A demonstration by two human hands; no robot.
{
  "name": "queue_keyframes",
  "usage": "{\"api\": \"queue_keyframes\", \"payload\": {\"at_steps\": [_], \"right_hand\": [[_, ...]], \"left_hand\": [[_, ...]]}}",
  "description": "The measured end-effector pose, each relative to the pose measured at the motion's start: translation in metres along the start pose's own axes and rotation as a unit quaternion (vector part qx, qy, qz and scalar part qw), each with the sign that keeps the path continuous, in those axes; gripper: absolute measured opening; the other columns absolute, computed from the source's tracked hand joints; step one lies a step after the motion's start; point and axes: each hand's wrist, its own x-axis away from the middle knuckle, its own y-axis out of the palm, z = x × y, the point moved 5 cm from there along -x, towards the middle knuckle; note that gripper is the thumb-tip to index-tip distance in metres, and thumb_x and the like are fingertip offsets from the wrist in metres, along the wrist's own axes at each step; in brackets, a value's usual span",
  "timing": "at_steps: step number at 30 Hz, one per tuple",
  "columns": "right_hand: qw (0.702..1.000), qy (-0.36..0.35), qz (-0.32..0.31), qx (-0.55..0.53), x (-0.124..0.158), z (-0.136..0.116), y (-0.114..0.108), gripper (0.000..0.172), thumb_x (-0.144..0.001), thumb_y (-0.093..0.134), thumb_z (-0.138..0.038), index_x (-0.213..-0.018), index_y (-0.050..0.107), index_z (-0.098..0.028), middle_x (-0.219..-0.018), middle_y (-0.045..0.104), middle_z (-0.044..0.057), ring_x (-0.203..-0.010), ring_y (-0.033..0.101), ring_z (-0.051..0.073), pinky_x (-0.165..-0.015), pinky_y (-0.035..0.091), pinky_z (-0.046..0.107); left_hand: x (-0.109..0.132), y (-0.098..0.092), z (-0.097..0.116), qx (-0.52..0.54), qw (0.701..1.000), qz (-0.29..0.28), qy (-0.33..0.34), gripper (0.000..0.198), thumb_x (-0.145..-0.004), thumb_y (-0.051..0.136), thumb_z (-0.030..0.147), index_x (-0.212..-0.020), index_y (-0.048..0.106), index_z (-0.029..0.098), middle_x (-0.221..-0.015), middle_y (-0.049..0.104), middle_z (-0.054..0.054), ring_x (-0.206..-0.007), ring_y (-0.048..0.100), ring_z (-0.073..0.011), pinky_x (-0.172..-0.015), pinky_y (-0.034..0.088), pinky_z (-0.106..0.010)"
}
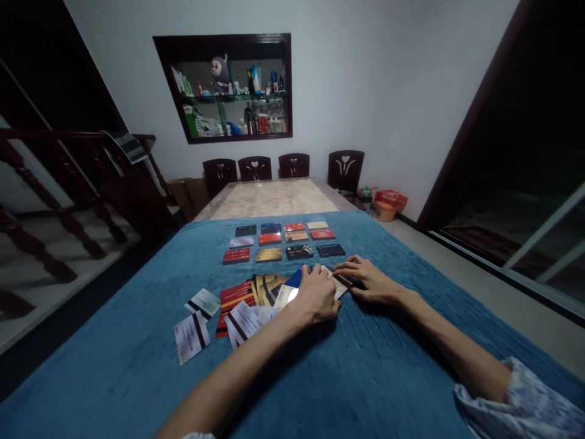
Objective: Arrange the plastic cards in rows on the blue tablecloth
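A loose pile of plastic cards point(249, 299) lies on the blue cloth point(137, 341) in front of me. My left hand point(317, 297) rests on the right end of the pile, fingers curled over a card. My right hand point(368, 279) lies just to its right, fingers flat and pressing on a card at the pile's edge. Beyond the hands, several cards are laid out in neat rows point(283, 241). Two white cards with dark stripes, one point(191, 336) and another point(203, 302), lie apart at the left.
The blue cloth covers the near part of a long marble-topped table point(269, 198). Dark wooden chairs point(346, 169) stand at its far end. A stair railing point(68, 177) runs at the left, a wall shelf point(228, 88) hangs behind, and a red basket point(388, 204) sits on the floor.
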Motion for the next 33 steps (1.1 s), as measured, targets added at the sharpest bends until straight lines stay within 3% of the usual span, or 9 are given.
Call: {"api": "queue_keyframes", "payload": {"at_steps": [14, 23, 33], "right_hand": [[0.999, -0.025, 0.033, -0.024, 0.007, 0.001, -0.006, 0.034, -0.097, 0.051, -0.04, -0.119, 0.07, -0.024, -0.119, 0.07, 0.011, -0.108, 0.053, 0.026, -0.092, 0.045, 0.046], [0.991, -0.072, 0.102, 0.054, 0.008, -0.005, -0.01, 0.027, -0.099, 0.048, -0.029, -0.107, 0.074, -0.025, -0.096, 0.075, 0.009, -0.101, 0.06, 0.024, -0.082, 0.047, 0.042], [0.98, -0.111, 0.144, 0.076, 0.007, -0.013, -0.01, 0.027, -0.097, 0.045, -0.021, -0.086, 0.069, -0.021, -0.081, 0.07, 0.007, -0.088, 0.06, 0.019, -0.075, 0.049, 0.035]], "left_hand": [[0.0, -0.007, -0.002, 0.006, 1.0, -0.025, -0.016, 0.027, -0.087, 0.049, 0.024, -0.094, 0.073, 0.012, -0.099, 0.069, -0.017, -0.104, 0.056, -0.0305, -0.09, 0.038, -0.045], [-0.004, -0.003, -0.005, -0.054, 0.998, -0.006, 0.037, 0.024, -0.091, 0.049, 0.019, -0.092, 0.072, 0.013, -0.098, 0.071, -0.016, -0.1, 0.059, -0.0282, -0.087, 0.037, -0.042], [-0.001, -0.005, -0.002, -0.041, 0.999, -0.012, 0.018, 0.029, -0.088, 0.049, 0.026, -0.091, 0.074, 0.011, -0.096, 0.071, -0.017, -0.099, 0.059, -0.0285, -0.088, 0.039, -0.042]]}}
